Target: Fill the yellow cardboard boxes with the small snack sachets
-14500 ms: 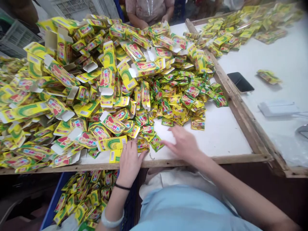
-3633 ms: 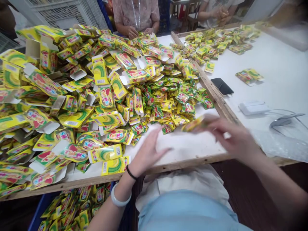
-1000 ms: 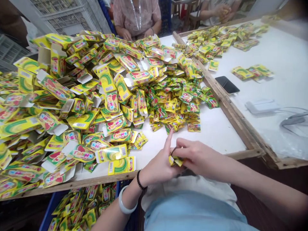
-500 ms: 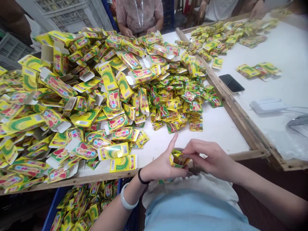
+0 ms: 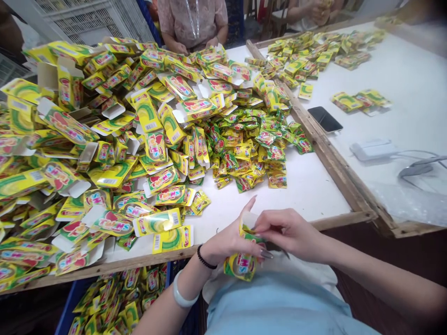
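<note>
Two hands part-closed on a yellow carton, left hand, right hand — pinching, foil sachet just below

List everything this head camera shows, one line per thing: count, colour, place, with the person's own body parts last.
printed cartons: many, yellow and green, heaped on the white table
sachets: many, green, yellow and red, heaped beside the cartons
smartphone: one, black, beyond the wooden rail
charger: one, white, near the smartphone
crate: one, blue, below the table edge, filled with packets
co-worker: one, pink top, across the table
left hand: one, beside the yellow carton
right hand: one, pinching the yellow carton
</note>
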`<action>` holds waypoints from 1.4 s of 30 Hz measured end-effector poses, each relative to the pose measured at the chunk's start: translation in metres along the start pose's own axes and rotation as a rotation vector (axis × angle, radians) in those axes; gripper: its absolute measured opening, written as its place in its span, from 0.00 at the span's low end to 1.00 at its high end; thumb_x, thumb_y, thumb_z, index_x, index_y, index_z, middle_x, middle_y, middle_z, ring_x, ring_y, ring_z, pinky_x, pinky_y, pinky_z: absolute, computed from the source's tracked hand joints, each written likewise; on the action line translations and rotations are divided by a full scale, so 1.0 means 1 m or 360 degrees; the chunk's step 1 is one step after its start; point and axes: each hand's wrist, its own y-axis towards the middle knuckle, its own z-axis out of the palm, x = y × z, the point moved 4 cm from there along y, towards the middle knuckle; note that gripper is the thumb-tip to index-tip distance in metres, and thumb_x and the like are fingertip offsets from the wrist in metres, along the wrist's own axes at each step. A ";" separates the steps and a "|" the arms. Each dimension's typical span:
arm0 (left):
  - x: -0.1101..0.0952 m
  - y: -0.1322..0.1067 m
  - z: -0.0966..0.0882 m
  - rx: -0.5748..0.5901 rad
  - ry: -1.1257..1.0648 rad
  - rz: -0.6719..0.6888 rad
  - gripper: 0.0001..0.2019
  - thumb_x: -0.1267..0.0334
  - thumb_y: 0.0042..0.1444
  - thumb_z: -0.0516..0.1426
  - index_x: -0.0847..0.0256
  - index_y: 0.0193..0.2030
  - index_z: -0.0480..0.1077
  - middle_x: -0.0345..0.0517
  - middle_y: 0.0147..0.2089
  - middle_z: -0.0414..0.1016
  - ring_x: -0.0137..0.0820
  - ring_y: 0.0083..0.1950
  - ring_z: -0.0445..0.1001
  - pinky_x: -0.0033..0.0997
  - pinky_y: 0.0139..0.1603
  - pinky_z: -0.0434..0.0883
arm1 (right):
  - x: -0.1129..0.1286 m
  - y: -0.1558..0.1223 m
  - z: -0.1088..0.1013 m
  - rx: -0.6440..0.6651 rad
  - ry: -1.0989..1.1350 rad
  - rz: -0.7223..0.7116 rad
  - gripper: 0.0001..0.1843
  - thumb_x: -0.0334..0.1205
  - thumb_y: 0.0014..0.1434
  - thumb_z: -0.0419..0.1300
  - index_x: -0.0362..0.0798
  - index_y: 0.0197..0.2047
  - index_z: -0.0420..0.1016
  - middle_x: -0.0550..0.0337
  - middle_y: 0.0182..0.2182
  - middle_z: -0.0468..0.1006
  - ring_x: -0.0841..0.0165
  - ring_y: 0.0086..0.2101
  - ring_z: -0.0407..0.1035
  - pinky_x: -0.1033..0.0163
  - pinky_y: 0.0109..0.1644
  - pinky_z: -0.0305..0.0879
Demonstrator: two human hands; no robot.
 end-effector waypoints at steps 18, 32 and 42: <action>-0.057 -0.014 -0.110 -0.1413 0.2921 0.0147 0.23 0.78 0.52 0.46 0.65 0.54 0.65 0.61 0.56 0.64 0.48 0.60 0.60 0.51 0.57 0.60 | -0.007 -0.025 -0.132 -0.1463 -0.1627 -0.0121 0.19 0.37 0.58 0.59 0.47 0.53 0.68 0.46 0.46 0.74 0.66 0.31 0.70 0.61 0.33 0.66; -0.087 -0.014 -0.140 -0.1412 0.3013 0.0485 0.13 0.64 0.61 0.49 0.55 0.43 0.75 0.50 0.58 0.66 0.45 0.58 0.62 0.46 0.52 0.64 | -0.054 0.067 -0.023 -0.0402 -0.1574 -0.0656 0.10 0.30 0.60 0.53 0.43 0.41 0.74 0.45 0.59 0.63 0.53 0.62 0.49 0.41 0.65 0.43; -0.037 0.004 -0.086 -0.1414 0.0253 0.0916 0.17 0.57 0.55 0.57 0.58 0.50 0.72 0.46 0.44 0.77 0.28 0.37 0.73 0.28 0.38 0.70 | -0.052 0.041 0.004 -0.0667 0.1226 0.0133 0.11 0.47 0.56 0.60 0.51 0.37 0.64 0.68 0.19 0.72 0.75 0.14 0.63 0.70 0.14 0.61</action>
